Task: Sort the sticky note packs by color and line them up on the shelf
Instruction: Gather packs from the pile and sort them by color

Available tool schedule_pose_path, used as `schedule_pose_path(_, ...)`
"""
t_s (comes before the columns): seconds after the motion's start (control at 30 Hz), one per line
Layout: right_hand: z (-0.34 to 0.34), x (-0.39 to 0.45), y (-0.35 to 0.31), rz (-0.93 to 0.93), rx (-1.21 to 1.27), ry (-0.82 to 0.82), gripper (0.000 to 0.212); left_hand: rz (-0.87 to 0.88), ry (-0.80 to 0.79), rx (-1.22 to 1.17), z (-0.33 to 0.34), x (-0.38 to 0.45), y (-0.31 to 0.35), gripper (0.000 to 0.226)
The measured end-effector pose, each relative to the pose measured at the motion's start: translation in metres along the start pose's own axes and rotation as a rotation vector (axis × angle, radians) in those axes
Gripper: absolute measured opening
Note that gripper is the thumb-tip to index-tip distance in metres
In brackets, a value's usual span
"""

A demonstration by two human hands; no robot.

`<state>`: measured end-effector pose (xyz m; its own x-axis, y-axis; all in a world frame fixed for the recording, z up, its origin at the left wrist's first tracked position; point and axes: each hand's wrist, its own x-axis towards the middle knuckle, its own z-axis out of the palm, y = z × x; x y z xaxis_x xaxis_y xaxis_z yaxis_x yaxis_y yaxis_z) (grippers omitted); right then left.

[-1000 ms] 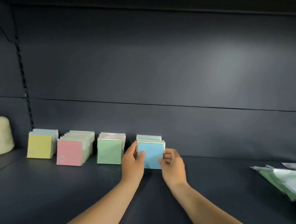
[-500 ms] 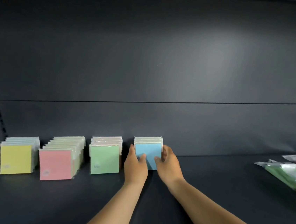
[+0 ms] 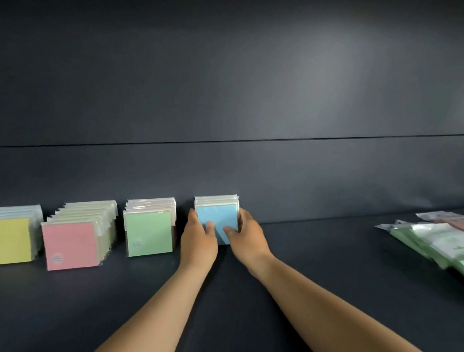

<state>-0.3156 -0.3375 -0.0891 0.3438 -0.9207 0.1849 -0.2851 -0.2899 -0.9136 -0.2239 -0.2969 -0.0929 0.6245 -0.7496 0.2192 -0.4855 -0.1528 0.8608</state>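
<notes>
Four upright rows of sticky note packs stand along the back of the dark shelf (image 3: 301, 269): yellow packs (image 3: 5, 241) at far left, then pink packs (image 3: 70, 245), green packs (image 3: 150, 233) and blue packs (image 3: 216, 217). My left hand (image 3: 198, 239) presses on the left side of the blue row, thumb on its front. On the right side my right hand (image 3: 247, 237) grips the same row, fingers wrapped round its edge. Both hands squeeze the blue stack between them.
A loose pile of wrapped packs (image 3: 447, 244), mostly green with some pinkish ones, lies flat at the far right of the shelf. The shelf's dark back wall (image 3: 262, 93) rises straight behind the rows.
The view has shifted right, so the cream bottle at far left is out of sight. Both hands stay on the blue row, pushing it back toward the wall.
</notes>
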Motion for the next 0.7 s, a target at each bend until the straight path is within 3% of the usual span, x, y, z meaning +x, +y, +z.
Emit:
schedule_pose_path(0.13, -0.028, -0.009, -0.003, -0.035, -0.157, -0.007, 0.043, -0.087, -0.033, 0.075, -0.010, -0.018, 0.014, 0.039)
schedule_pose_path(0.23, -0.079, -0.018, -0.007, -0.188, -0.454, -0.036, 0.050, -0.016, -0.072, 0.206, -0.018, -0.040, 0.034, 0.041)
schedule_pose_path(0.43, -0.204, -0.044, -0.019, -0.269, -0.985, -0.275, 0.055, 0.137, -0.362, 0.673, -0.009, -0.089, 0.107, 0.044)
schedule_pose_path(0.7, -0.331, -0.088, -0.013, -0.270, -1.146, -0.363, 0.059, 0.167, -0.423, 0.831, 0.051, -0.158, 0.183, 0.051)
